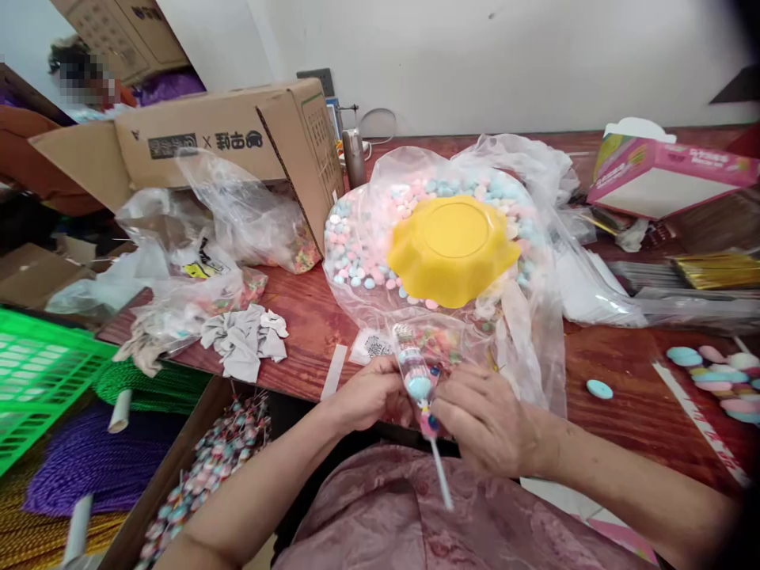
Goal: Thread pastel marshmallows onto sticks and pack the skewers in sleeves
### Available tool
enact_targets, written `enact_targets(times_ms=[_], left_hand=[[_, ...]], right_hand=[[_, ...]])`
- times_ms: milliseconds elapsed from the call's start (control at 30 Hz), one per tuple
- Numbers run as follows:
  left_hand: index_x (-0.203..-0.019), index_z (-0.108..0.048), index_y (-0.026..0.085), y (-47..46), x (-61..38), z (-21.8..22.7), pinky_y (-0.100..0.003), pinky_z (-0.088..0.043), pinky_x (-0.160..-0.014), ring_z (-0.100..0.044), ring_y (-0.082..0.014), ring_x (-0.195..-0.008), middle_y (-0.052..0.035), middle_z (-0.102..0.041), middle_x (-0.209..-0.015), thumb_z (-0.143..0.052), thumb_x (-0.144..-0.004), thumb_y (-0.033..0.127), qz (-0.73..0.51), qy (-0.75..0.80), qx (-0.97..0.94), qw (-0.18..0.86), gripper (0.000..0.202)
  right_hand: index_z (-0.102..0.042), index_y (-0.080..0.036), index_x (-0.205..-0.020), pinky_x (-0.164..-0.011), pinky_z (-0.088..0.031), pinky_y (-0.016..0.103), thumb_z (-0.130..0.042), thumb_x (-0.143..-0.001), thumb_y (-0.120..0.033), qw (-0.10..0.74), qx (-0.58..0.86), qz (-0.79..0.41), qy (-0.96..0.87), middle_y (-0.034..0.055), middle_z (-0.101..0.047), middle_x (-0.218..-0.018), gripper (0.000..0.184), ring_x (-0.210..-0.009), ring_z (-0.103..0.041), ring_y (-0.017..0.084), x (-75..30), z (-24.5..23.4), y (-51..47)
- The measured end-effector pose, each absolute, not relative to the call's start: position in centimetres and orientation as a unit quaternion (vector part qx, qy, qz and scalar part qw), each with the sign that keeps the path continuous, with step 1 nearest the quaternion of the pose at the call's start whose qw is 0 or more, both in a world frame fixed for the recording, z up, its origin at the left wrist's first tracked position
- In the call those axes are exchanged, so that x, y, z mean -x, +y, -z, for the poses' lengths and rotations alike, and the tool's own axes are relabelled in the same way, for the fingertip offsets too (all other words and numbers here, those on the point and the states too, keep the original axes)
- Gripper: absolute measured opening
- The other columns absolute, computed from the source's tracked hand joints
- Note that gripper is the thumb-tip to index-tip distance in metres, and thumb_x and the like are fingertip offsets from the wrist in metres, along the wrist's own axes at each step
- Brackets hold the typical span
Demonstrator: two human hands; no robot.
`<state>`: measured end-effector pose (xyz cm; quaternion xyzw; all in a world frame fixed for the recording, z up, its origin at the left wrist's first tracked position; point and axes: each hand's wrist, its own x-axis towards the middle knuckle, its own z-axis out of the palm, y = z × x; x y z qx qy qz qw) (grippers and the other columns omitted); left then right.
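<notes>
Both my hands meet at the table's near edge around a candy stick (419,385): a white stick with blue and pink discs on it inside a clear wrapper. My left hand (369,393) pinches the wrapper from the left. My right hand (484,419) grips it from the right, fingers curled. The stick's bare end (442,475) points down toward my lap. Just behind lies a large clear bag of pastel candies (356,245) with an upturned yellow bowl (452,247) on top.
A cardboard box (237,134) and crumpled plastic bags (195,261) stand at the left. A green crate (36,372) and a box of finished sticks (207,459) sit lower left. Loose candy discs (721,372) lie right, a pink box (665,170) behind. A person sits far left.
</notes>
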<state>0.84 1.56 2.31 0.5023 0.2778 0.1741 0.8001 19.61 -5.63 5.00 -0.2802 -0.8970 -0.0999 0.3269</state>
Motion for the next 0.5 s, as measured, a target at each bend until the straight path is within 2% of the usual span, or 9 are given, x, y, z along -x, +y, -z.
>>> enact_targets(times_ms=[100, 133, 200, 233, 300, 333, 400, 433, 500], left_hand=[[-0.077, -0.076, 0.016, 1.8, -0.4, -5.9, -0.034, -0.054, -0.079, -0.067, -0.0211, -0.086, -0.0124, -0.072, -0.097, -0.069, -0.083, 0.048, -0.267, 0.191, -0.617, 0.715, 0.033], [-0.074, -0.077, 0.019, 1.7, -0.2, -6.8, -0.04, -0.051, -0.093, -0.064, -0.025, -0.103, -0.0124, -0.07, -0.109, -0.071, -0.084, 0.042, -0.284, 0.154, -0.687, 0.651, 0.026], [-0.086, -0.08, 0.026, 1.3, -0.1, -7.4, -0.05, -0.034, -0.114, -0.048, -0.0305, -0.131, -0.0093, -0.061, -0.133, -0.073, -0.083, 0.029, -0.31, 0.144, -0.796, 0.5, 0.009], [-0.099, -0.079, 0.029, 1.0, -0.1, -7.1, -0.054, -0.027, -0.117, -0.039, -0.0322, -0.139, -0.0078, -0.053, -0.143, -0.074, -0.081, 0.025, -0.329, 0.174, -0.818, 0.439, 0.019], [-0.13, -0.064, 0.035, 0.6, -0.5, -5.5, -0.056, -0.03, -0.115, -0.034, -0.033, -0.142, -0.0081, -0.04, -0.152, -0.077, -0.078, 0.024, -0.365, 0.268, -0.79, 0.414, 0.055], [-0.142, -0.05, 0.038, 0.5, -0.8, -4.5, -0.053, -0.039, -0.11, -0.041, -0.0313, -0.136, -0.0091, -0.04, -0.15, -0.08, -0.076, 0.026, -0.377, 0.302, -0.748, 0.455, 0.074], [-0.155, -0.02, 0.044, 0.3, -1.3, -2.7, -0.041, -0.054, -0.09, -0.059, -0.0226, -0.111, -0.0095, -0.046, -0.14, -0.085, -0.07, 0.029, -0.382, 0.333, -0.636, 0.583, 0.108], [-0.156, -0.01, 0.045, 0.3, -1.5, -2.2, -0.033, -0.056, -0.078, -0.062, -0.0169, -0.095, -0.0083, -0.05, -0.133, -0.086, -0.068, 0.031, -0.374, 0.334, -0.585, 0.638, 0.117], [-0.156, -0.009, 0.042, 0.2, -1.7, -1.6, -0.021, -0.05, -0.06, -0.058, -0.0088, -0.072, -0.0046, -0.057, -0.117, -0.086, -0.069, 0.034, -0.352, 0.335, -0.53, 0.695, 0.116]], right_hand=[[-0.053, -0.019, -0.087, -0.059, -0.039, 0.031, -0.038, -0.084, -0.005, 0.346, 0.318, 0.069, -0.88, 0.0029, -0.058, -0.067, 0.021, -0.06, -0.051, 0.017, -19.2, -3.6, -5.3], [-0.052, -0.019, -0.086, -0.057, -0.038, 0.03, -0.038, -0.084, -0.005, 0.368, 0.34, 0.049, -0.864, 0.0019, -0.057, -0.066, 0.02, -0.059, -0.05, 0.016, -19.3, -3.3, -5.0], [-0.05, -0.02, -0.084, -0.055, -0.037, 0.027, -0.04, -0.086, -0.006, 0.417, 0.379, 0.002, -0.826, 0.0, -0.055, -0.066, 0.017, -0.058, -0.049, 0.014, -19.6, -3.0, -4.3], [-0.05, -0.02, -0.084, -0.055, -0.037, 0.026, -0.042, -0.087, -0.006, 0.435, 0.393, -0.017, -0.81, -0.0008, -0.054, -0.066, 0.016, -0.058, -0.049, 0.014, -19.8, -3.1, -4.1], [-0.05, -0.02, -0.083, -0.055, -0.037, 0.025, -0.045, -0.09, -0.007, 0.462, 0.414, -0.05, -0.783, -0.0021, -0.053, -0.065, 0.016, -0.057, -0.05, 0.012, -19.9, -3.3, -4.0], [-0.05, -0.02, -0.083, -0.055, -0.037, 0.024, -0.047, -0.091, -0.008, 0.472, 0.42, -0.065, -0.772, -0.0027, -0.053, -0.065, 0.016, -0.056, -0.05, 0.011, -19.9, -3.4, -4.2], [-0.05, -0.02, -0.084, -0.055, -0.038, 0.023, -0.047, -0.092, -0.008, 0.493, 0.426, -0.081, -0.754, -0.0031, -0.054, -0.066, 0.015, -0.056, -0.05, 0.01, -19.6, -3.5, -4.6], [-0.05, -0.021, -0.085, -0.055, -0.04, 0.023, -0.047, -0.092, -0.007, 0.5, 0.423, -0.074, -0.752, -0.0027, -0.055, -0.067, 0.016, -0.057, -0.052, 0.011, -19.5, -3.5, -4.8], [-0.052, -0.021, -0.089, -0.059, -0.044, 0.025, -0.047, -0.089, -0.003, 0.506, 0.412, -0.022, -0.758, -0.0007, -0.058, -0.07, 0.018, -0.061, -0.055, 0.013, -19.3, -3.4, -5.1]])
